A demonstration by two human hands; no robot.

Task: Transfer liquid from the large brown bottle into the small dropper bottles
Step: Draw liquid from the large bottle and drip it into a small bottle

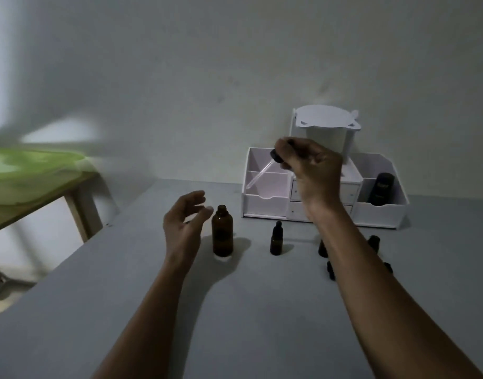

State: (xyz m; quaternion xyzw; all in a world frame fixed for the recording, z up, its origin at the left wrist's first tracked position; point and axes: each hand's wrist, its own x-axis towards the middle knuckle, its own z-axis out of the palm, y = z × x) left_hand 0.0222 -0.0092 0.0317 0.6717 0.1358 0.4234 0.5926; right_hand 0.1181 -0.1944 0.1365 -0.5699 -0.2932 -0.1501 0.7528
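Note:
The large brown bottle (222,232) stands uncapped on the grey table (235,310). My left hand (184,222) hovers just left of it with fingers apart, not touching. My right hand (311,168) is raised above the table and pinches the black cap of a glass dropper (262,172), whose tube slants down to the left. One small dropper bottle (276,239) with its cap on stands right of the large bottle. Other small brown bottles (373,242) are partly hidden behind my right forearm.
A white desk organiser (265,198) with drawers stands at the table's back, holding a dark bottle (381,190) in its right compartment. A wooden table with a green cover (35,170) is off to the left. The wall is close behind.

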